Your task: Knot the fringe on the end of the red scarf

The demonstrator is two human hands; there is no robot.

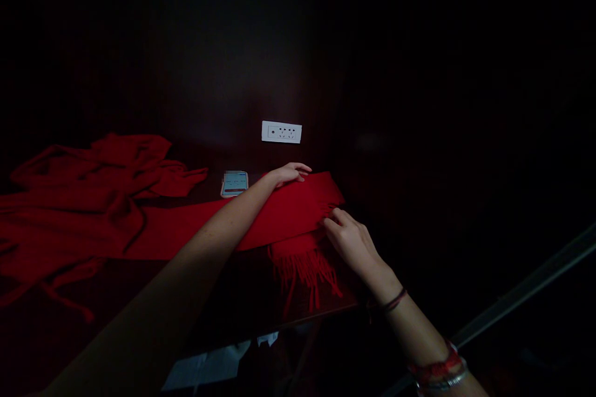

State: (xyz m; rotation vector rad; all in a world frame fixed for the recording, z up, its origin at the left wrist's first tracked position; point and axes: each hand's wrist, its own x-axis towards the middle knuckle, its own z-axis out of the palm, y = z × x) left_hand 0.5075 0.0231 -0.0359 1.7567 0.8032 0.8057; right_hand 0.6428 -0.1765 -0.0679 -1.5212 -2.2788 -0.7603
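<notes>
A red scarf (288,214) with fringed ends lies stretched along a dark table, its right part folded over so that one fringe hangs towards the front edge. My left hand (289,173) rests on the far edge of the scarf, fingers stretched out and pointing right. At the scarf's right end, my right hand (351,240) has its fingers bent together on the cloth by a second bit of fringe. The thumb's exact hold is hard to see in the dim light. Leftwards, the scarf runs into a loose red heap of cloth (65,223).
Behind the scarf lies a phone (234,183) with a lit screen. A white socket plate (282,132) is set in the dark wall. More crumpled red cloth (130,164) lies at the back left. Pale papers (205,369) show below the table's front edge (321,315).
</notes>
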